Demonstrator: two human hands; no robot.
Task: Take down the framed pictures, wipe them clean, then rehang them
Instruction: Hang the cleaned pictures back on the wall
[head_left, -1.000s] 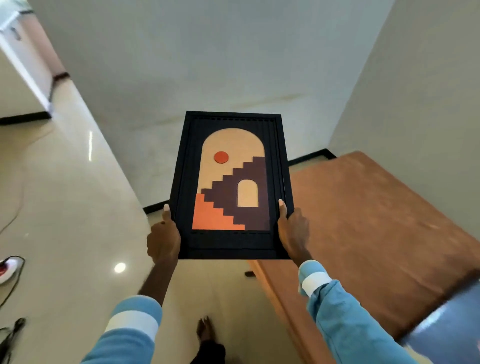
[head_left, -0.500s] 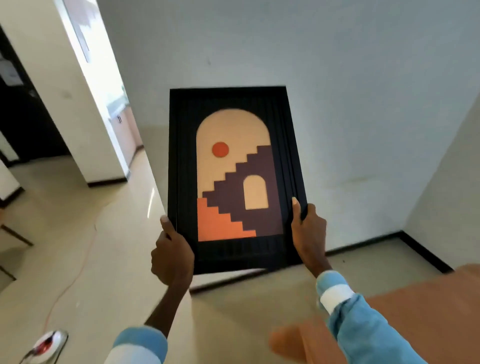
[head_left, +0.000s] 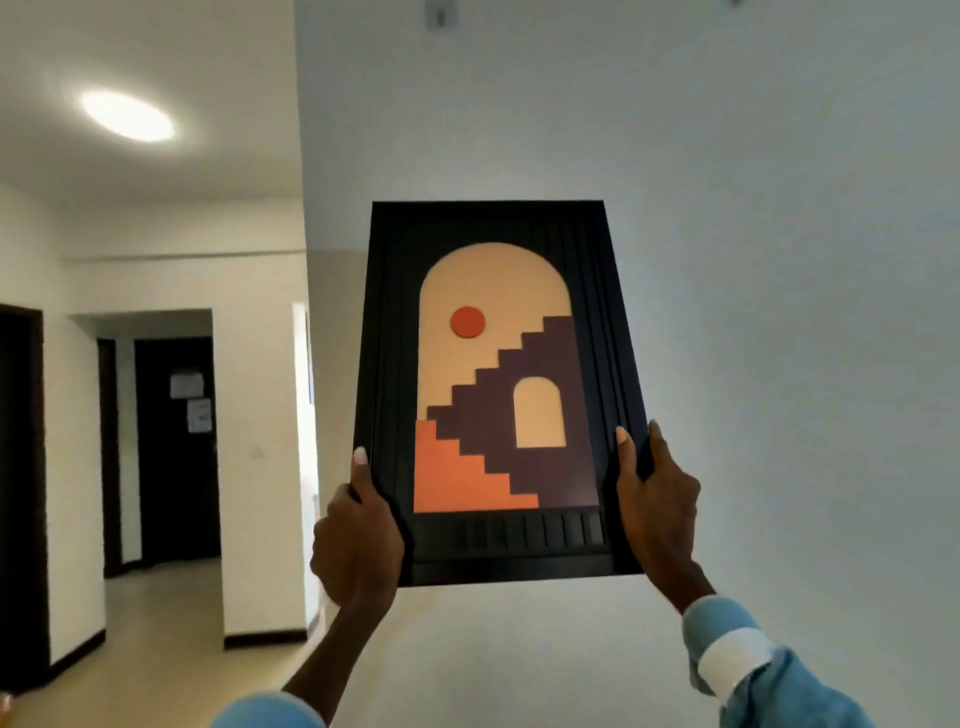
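A black framed picture (head_left: 498, 395) with a beige arch, an orange disc and stepped purple and orange shapes is held upright in front of the pale wall (head_left: 753, 260). My left hand (head_left: 358, 540) grips its lower left edge, thumb lying on the front. Gripping the lower right edge is my right hand (head_left: 654, 499), thumb on the front and fingers behind. A small wall fitting (head_left: 439, 14) shows high on the wall, above the picture.
The wall's corner edge (head_left: 301, 312) runs down just left of the picture. Beyond it a hallway opens to the left with dark doors (head_left: 176, 447), papers stuck on one, and a ceiling light (head_left: 127, 115).
The picture has risen from waist height over the floor to up against the wall. My view has tilted up, so the brown table and the floor have dropped out of sight.
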